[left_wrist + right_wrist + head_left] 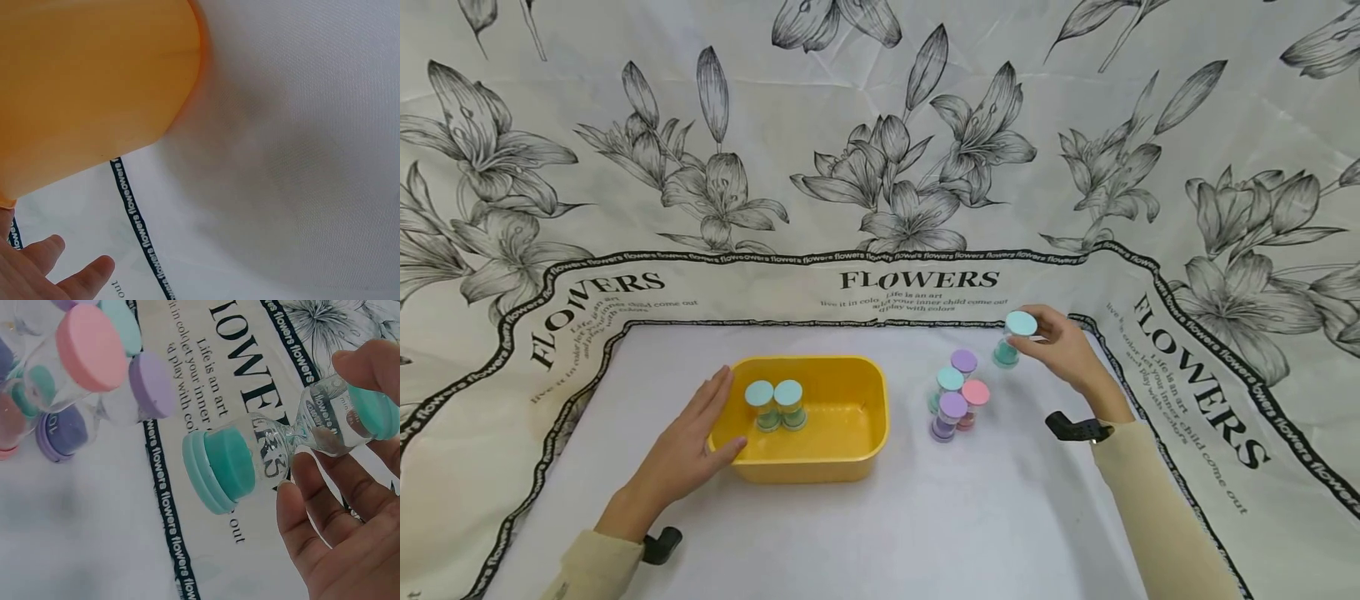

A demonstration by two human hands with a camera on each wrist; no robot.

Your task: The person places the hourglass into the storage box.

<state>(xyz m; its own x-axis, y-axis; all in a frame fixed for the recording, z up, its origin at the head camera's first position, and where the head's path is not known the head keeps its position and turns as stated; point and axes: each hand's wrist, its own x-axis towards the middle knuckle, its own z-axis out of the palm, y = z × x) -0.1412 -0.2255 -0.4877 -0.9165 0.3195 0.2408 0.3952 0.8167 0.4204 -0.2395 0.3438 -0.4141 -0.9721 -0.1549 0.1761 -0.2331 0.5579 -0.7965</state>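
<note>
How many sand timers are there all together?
7: two timers in the yellow bin, four timers bunched to its right, and one timer held in the right hand.

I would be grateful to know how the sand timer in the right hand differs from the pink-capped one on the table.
The held timer has teal caps; the pink timer has pink ones. The right hand grips the held timer, while no hand touches the pink timer. The held timer is apart from the group; the pink timer stands close among purple-capped timers and a teal-capped timer. Both have clear bodies.
</note>
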